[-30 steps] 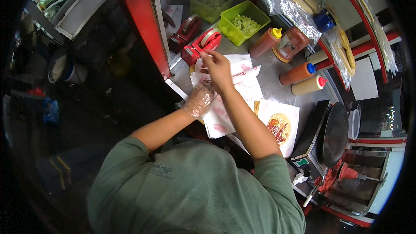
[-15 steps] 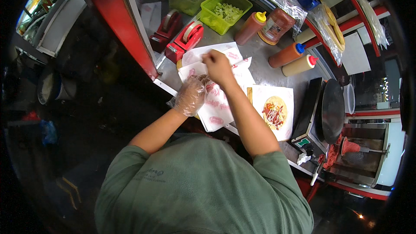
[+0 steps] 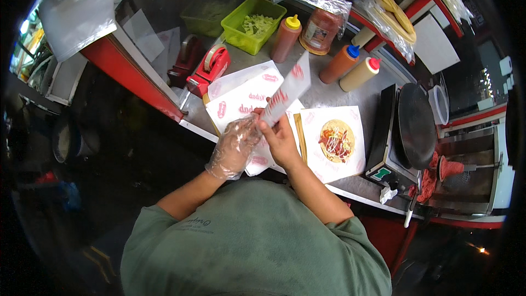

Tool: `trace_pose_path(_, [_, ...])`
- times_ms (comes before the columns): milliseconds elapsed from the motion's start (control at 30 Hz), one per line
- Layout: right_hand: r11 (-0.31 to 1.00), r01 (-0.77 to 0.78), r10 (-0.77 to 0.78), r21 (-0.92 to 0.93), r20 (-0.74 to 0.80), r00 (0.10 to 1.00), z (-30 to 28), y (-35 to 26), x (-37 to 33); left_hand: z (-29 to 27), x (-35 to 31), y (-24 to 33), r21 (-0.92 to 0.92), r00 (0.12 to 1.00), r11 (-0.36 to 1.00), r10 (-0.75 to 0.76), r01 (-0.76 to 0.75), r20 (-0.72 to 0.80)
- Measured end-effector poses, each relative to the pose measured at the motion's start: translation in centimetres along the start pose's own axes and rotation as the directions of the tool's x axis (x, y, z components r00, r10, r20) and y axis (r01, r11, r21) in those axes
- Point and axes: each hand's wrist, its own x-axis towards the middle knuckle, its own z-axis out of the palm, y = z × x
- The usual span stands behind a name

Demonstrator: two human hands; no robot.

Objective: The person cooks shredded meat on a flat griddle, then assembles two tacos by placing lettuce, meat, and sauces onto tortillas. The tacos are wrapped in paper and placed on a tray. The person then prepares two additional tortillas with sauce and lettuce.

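My left hand (image 3: 234, 148) wears a clear plastic glove, and its fingers close on the lower end of a folded white paper wrapper (image 3: 289, 86) with red print. My right hand (image 3: 280, 141) is bare and pinches the same wrapper from the right. The wrapper stands tilted up and away to the right; whether anything is inside it is hidden. Beneath it lies a stack of printed white paper sheets (image 3: 223, 98). Right of my hands, a flatbread (image 3: 337, 141) topped with meat, red sauce and white streaks lies open on a white paper sheet (image 3: 323, 171).
A red tape dispenser (image 3: 211, 69) and a green tub of shredded lettuce (image 3: 241, 35) stand at the back left. Several sauce bottles, including a yellow-capped one (image 3: 286, 38), line the back. A dark round griddle (image 3: 417, 126) stands right, with a meat spit (image 3: 450, 169) beyond.
The folded wrapper has come up off the paper stack into an upright tilt. My right hand has moved down beside the left and now grips it too. The view has shifted slightly.
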Motion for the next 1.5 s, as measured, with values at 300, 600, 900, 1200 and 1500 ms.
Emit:
trace_pose_path(300, [0.672,0.498,-0.178,-0.548,0.534,0.827,-7.3,2.3,4.4,-1.9,8.8,1.4,-0.551,0.910,0.743,-0.194,0.381,0.367])
trace_pose_path(600, [0.844,0.323,-0.289,-0.428,0.143,0.947,-5.1,-7.0,7.2,0.2,12.4,2.9,-0.435,0.991,0.891,-0.134,0.129,0.019])
trace_pose_path(900, [0.984,0.120,-0.104,-0.130,0.121,0.987,-4.9,-8.1,7.7,0.9,11.2,1.6,-0.716,0.992,0.688,-0.115,0.121,0.057])
trace_pose_path(1200, [0.838,0.419,-0.391,-0.349,0.151,0.908,-6.1,-6.2,3.8,-1.4,10.9,2.7,-0.155,0.988,0.984,0.066,-0.088,-0.136])
trace_pose_path(1500, [0.933,0.259,-0.271,-0.248,-0.012,0.963,-4.0,-10.8,10.3,-4.5,17.4,2.8,-0.076,0.986,0.989,0.114,-0.124,-0.124])
